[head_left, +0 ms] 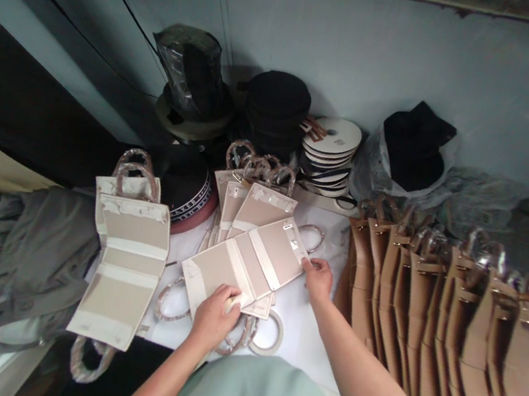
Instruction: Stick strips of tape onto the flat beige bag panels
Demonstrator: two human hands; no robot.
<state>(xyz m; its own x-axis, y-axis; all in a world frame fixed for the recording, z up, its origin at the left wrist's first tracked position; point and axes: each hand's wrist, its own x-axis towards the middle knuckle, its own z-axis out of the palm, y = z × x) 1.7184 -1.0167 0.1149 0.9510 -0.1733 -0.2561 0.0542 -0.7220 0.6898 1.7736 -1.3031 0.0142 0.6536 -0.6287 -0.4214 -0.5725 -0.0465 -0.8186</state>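
A beige handbag panel (254, 260), with pale strips across it and small metal pieces near its upper right end, lies at a slant before me. My right hand (316, 278) pinches its right edge between thumb and fingers. Closed over the lower edge, my left hand (216, 317) has a small pale yellowish thing by the thumb, too hidden to name. Beneath and behind lie more beige panels (263, 208) with wrapped ring handles (264, 167). A roll of tape (268, 334) rests on the table near my body, partly beside other wrapped handles.
Another beige bag panel (124, 262) with wrapped handles lies at left, beside grey cloth (31, 260). A long row of brown bag panels (427, 320) stands at right. Behind are ribbon spools (332, 138), black rolls (278, 102) and a plastic bag with black material (415, 145).
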